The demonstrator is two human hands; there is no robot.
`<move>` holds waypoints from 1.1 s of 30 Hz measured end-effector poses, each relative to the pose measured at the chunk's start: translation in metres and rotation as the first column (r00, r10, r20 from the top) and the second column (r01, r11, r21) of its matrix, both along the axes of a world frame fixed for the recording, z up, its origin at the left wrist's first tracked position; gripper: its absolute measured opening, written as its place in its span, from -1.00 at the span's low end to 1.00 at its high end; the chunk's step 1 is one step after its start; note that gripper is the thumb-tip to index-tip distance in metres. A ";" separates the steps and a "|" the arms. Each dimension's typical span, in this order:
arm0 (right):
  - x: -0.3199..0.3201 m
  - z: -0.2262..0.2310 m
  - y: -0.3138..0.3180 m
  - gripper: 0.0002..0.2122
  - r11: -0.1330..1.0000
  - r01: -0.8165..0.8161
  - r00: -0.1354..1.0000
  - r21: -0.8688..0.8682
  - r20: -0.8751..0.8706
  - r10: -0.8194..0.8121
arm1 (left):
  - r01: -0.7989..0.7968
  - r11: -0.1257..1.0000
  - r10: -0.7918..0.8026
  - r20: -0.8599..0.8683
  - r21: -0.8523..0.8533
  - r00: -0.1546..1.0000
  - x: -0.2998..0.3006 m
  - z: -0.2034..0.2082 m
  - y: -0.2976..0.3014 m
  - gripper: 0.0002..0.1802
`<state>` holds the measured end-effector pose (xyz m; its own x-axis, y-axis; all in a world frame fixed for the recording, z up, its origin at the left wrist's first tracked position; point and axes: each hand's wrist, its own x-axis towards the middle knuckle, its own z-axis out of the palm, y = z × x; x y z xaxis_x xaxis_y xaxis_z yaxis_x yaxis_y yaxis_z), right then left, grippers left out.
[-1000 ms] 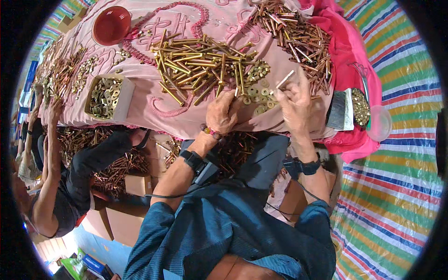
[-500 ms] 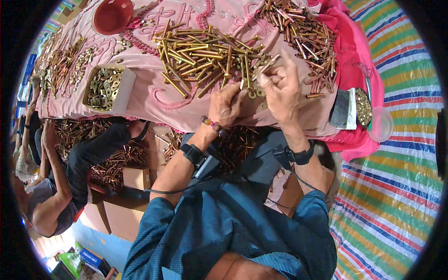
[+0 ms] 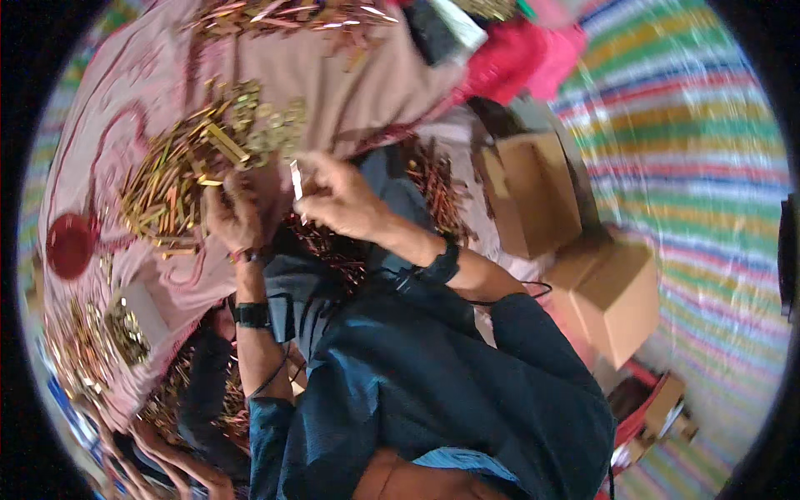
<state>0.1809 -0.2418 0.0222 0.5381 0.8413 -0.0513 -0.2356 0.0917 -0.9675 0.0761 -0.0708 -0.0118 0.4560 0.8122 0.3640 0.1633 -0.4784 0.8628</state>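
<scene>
My right hand [image 3: 342, 200] is above the cloth's near edge, fingers pinched round a long bolt [image 3: 297, 187] that catches the light and points up and down in view. To its left, my left hand [image 3: 233, 215] rests at the edge of a pile of long gold-coloured bolts [image 3: 167, 179]. Its fingers are curled together; blur hides what is between them. A scatter of flat washers [image 3: 279, 129] lies on the pink cloth [image 3: 333, 92] beyond my hands.
A red bowl [image 3: 70, 246] and a small carton of washers [image 3: 133, 329] stand on the left. More bolts [image 3: 292, 17] lie at the far side. Cardboard boxes [image 3: 533, 192] stand at right on striped sheeting [image 3: 667, 150]. Another person's arms [image 3: 171, 450] are at lower left.
The whole view has swung toward the right, with the pile and bowl now farther left and boxes in sight. My right hand has come lower, still gripping a bolt.
</scene>
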 end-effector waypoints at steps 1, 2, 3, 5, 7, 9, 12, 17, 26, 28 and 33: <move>-0.008 -0.009 -0.010 -0.41 1.000 0.028 0.999 0.004 0.036 -0.028 | 0.036 0.995 -0.034 0.024 -0.090 0.999 0.004 0.004 -0.006 -0.74; -0.018 0.000 -0.021 -0.41 0.999 0.017 1.000 -0.045 -0.008 -0.018 | 0.053 0.998 -0.051 0.057 -0.025 0.997 0.004 -0.001 -0.003 -0.75; -0.028 0.006 -0.030 -0.40 0.996 -0.002 0.998 -0.090 -0.056 -0.003 | 0.100 0.984 -0.091 0.066 -0.148 0.994 -0.005 -0.017 0.008 -0.74; -0.044 -0.008 -0.044 -0.39 0.998 0.028 0.999 -0.057 0.030 -0.026 | 0.132 0.966 -0.118 0.076 -0.221 0.990 -0.004 -0.048 0.011 -0.67; -0.065 0.008 -0.046 -0.39 1.000 0.001 0.989 -0.030 0.150 0.003 | 0.295 0.935 -0.229 -0.300 0.197 0.926 -0.022 -0.094 0.108 -0.68; -0.075 0.013 -0.060 -0.40 0.999 0.034 0.977 -0.023 0.211 -0.028 | 0.561 0.681 -0.178 -0.637 0.470 0.750 -0.077 -0.132 0.153 -0.69; -0.086 -0.010 -0.082 -0.42 0.999 0.039 0.977 -0.026 0.213 -0.033 | 0.813 0.214 0.063 -0.838 0.542 0.542 -0.148 -0.158 0.124 -0.59; -0.101 -0.004 -0.073 -0.44 0.998 -0.050 0.964 0.028 0.263 0.041 | 0.750 0.409 -0.051 -0.808 0.519 0.587 -0.119 -0.131 0.109 -0.56; -0.117 0.016 -0.075 -0.46 0.989 -0.143 0.930 0.024 0.344 0.126 | 0.488 0.832 -0.237 -0.627 0.263 0.742 -0.077 -0.103 0.069 -0.49; -0.122 0.013 -0.071 -0.45 0.989 -0.147 0.921 0.030 0.368 0.126 | 0.413 0.894 -0.252 -0.567 0.175 0.784 -0.059 -0.094 0.080 -0.48; -0.125 0.001 -0.063 -0.48 0.986 -0.165 0.941 -0.015 0.297 0.162 | 0.245 0.963 -0.269 -0.424 -0.111 0.865 -0.020 -0.090 0.089 -0.44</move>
<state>0.0560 -0.3046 0.0235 0.3827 0.9186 0.0985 0.0492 0.0862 -0.9951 0.0562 0.0182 -0.1018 0.7529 0.6567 0.0435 0.4023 -0.5116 0.7592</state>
